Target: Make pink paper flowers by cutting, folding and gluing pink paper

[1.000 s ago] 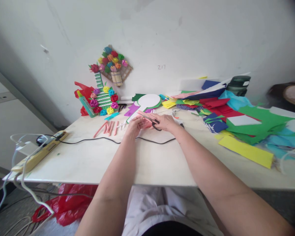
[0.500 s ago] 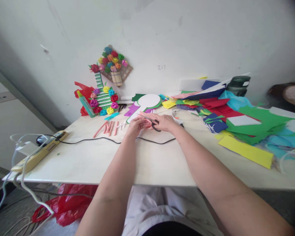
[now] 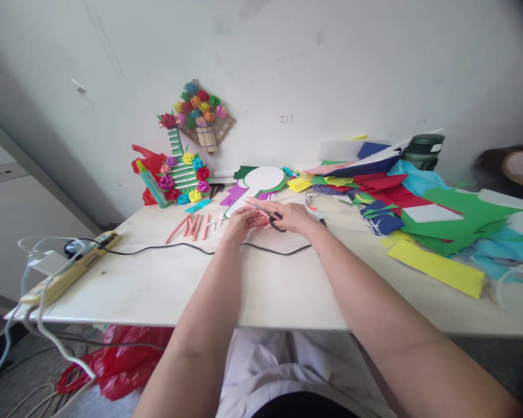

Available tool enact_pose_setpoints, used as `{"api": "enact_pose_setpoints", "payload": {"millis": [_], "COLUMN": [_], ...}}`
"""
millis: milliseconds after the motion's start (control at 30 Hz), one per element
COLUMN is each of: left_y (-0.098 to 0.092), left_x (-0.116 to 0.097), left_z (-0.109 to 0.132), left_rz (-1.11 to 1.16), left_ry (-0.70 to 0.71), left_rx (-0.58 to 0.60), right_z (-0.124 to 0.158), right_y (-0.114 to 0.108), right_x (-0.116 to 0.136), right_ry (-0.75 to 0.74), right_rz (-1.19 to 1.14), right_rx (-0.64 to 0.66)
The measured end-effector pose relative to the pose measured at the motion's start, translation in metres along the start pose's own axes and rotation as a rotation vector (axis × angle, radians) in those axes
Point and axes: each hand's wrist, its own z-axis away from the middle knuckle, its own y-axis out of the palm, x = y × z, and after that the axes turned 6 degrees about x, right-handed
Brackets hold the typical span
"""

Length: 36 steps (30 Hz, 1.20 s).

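From my end I see a pale surface (image 3: 126, 290) with its near edge running across my view. Along its left side I have a power strip (image 3: 79, 266), and a black cord (image 3: 157, 248) trails from there across the middle. Near the centre I make out a loose row of pink strips (image 3: 194, 227), with blue scraps (image 3: 198, 206) just behind them and a white paddle shape (image 3: 265, 179) farther back. On my right, a heap of coloured sheets (image 3: 436, 215) sprawls, a yellow piece (image 3: 438, 269) at its near side.
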Motion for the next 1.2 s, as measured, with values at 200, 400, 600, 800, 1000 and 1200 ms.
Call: {"api": "enact_pose_setpoints", "payload": {"millis": [200, 400, 600, 800, 1000, 1200], "left_y": [0.0004, 0.0038, 0.0062, 0.0052, 0.0057, 0.0052], "left_x": [-0.0007, -0.0019, -0.0027, -0.0019, -0.0016, -0.0016], "left_z": [0.0006, 0.0016, 0.0023, 0.0020, 0.0024, 0.0021], "left_rz": [-0.015, -0.056, -0.088, -0.100, -0.071, -0.057], "left_ry": [0.007, -0.015, -0.017, -0.008, -0.002, 0.006], "left_rx": [0.013, -0.001, 0.017, 0.012, 0.002, 0.005], "right_z": [0.0017, 0.0033, 0.0022, 0.0021, 0.0011, -0.0004], "right_y": [0.0003, 0.0004, 0.0011, 0.0015, 0.0021, 0.0028], "right_x": [0.0004, 0.0026, 0.0022, 0.0023, 0.0017, 0.0018], "right_ry": [-0.014, -0.016, -0.021, -0.016, -0.019, -0.004], "right_rz": [0.003, 0.042, 0.045, 0.041, 0.032, 0.030], "right_rx": [-0.008, -0.020, -0.012, -0.002, -0.013, -0.004]}}
